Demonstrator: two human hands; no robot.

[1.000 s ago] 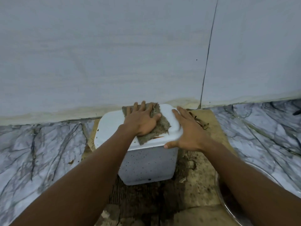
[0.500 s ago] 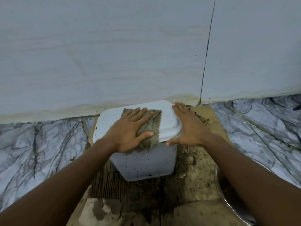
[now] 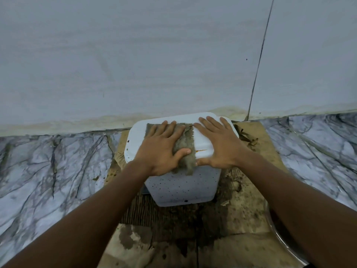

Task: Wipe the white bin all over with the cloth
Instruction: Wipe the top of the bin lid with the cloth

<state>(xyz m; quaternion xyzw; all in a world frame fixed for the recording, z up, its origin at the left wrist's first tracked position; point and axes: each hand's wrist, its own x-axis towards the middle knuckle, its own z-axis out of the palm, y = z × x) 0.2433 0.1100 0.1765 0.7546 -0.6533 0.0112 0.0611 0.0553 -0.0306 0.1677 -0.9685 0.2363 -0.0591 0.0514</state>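
Centre frame: left hand (image 3: 161,151), fingers flat, presses the cloth (image 3: 185,163) onto the white bin (image 3: 181,188); right hand (image 3: 219,146) lies splayed, steadying. The soiled cloth may merely smear dirt.

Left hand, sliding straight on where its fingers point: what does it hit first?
Probably the wall behind the bin. The left hand lies flat on the cloth, fingers aimed at the far rim; nothing else shows there. The gap is unclear.
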